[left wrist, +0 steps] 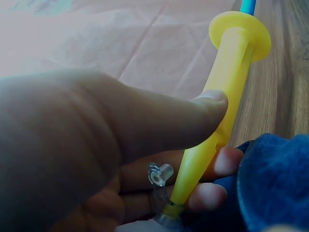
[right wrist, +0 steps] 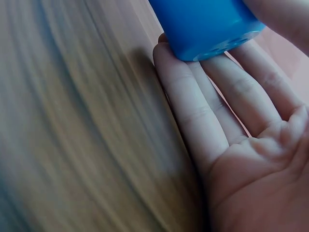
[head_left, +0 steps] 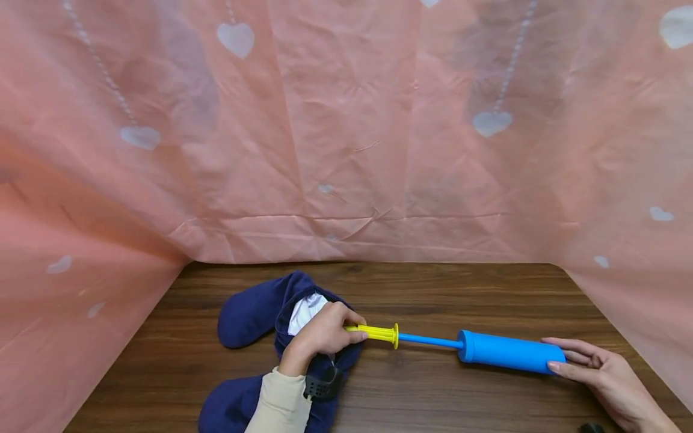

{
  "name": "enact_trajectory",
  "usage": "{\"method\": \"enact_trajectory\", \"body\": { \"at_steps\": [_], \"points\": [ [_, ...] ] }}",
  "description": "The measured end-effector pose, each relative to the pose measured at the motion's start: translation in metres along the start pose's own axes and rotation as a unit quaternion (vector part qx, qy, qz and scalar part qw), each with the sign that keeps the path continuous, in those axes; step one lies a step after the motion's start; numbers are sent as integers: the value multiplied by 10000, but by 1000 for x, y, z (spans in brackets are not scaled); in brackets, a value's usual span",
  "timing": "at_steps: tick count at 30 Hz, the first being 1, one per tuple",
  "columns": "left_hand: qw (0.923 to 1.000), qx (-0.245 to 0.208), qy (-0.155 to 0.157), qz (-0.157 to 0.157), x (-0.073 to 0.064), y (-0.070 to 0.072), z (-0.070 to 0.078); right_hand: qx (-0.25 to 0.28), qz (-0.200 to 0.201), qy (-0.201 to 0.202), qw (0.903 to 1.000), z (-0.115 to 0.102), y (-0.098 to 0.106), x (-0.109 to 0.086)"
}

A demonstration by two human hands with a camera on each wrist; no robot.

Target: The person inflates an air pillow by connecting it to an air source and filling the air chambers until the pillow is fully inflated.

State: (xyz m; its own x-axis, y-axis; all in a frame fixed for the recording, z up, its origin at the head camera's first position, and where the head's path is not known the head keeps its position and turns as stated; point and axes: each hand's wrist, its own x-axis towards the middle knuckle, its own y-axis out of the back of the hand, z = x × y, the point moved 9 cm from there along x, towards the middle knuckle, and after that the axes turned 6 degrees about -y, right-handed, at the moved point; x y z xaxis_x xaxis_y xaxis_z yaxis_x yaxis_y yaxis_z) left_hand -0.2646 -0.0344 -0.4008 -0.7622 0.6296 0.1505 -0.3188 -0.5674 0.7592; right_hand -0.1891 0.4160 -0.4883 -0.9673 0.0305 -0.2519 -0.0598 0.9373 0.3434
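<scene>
Nearest, at the bottom edge, a pale sleeve covers the left forearm, with a black strap at the wrist; a small dark object, cut off by the frame, shows below the right wrist. Under everything lies a dark brown wooden tabletop, its grain running mostly side to side.

The right hand holds the far right end of a hand pump, thumb on the near side of the blue barrel and fingers, only slightly bent, on the other. To the left, a thin blue rod joins the barrel to a ribbed yellow end piece, which the left hand pinches between thumb and fingers. The pump thus spans crosswise between the hands, above the wood. In the left wrist view, the yellow tip meets a clear plastic fitting.

Beneath and beside the left hand, a curved navy cloth piece lies on the table, white material showing in its opening.

Beyond the table's back edge hangs a wrinkled pink curtain, also flanking both sides, printed with white hearts, some on dotted strings.
</scene>
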Motion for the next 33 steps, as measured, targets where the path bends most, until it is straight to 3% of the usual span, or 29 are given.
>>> {"method": "enact_trajectory", "body": {
  "at_steps": [5,17,26,33],
  "points": [
    [10000,28,54,7,0,0,-2,290,-193,186,9992,-12,-17,5],
    [9999,22,-6,-122,19,-14,4,30,-128,235,9996,-29,-38,9],
    [9995,-19,99,-285,12,-20,6,-2,-268,-61,9996,-27,-59,8],
    [9996,45,99,-249,4,-12,5,20,-265,90,9996,-34,-72,14]
  ]
}}
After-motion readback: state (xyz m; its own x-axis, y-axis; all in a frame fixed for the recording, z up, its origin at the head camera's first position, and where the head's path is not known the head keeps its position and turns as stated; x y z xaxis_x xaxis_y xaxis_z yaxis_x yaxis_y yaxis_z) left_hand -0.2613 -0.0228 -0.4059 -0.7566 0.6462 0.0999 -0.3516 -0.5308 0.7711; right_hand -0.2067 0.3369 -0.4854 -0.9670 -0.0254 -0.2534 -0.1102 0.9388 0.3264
